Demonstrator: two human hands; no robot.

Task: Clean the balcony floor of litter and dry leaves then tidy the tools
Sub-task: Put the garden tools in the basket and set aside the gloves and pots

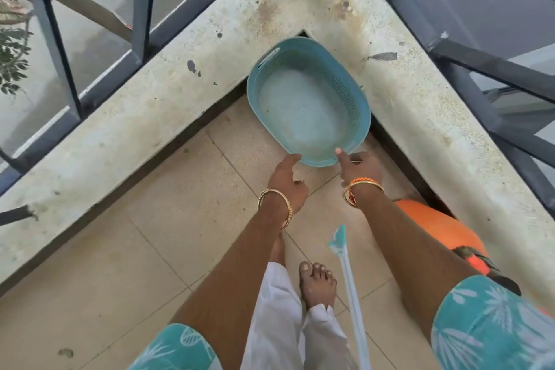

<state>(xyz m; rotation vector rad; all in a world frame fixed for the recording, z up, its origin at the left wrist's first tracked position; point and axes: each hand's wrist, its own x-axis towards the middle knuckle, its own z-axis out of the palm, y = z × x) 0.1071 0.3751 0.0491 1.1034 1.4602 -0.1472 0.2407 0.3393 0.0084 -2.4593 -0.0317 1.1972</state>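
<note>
Teal plastic basket [309, 102], one, tilted in balcony corner, two hands, left hand [286, 179] fingertip touching rim, right hand [359, 167] pinching rim, one pale handle [350, 285] leaning nearby

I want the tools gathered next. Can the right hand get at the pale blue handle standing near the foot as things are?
Probably yes, once it lets go. The right hand grips the blue basket rim now, but the pale blue handle stands just below that forearm with nothing between them.
</note>
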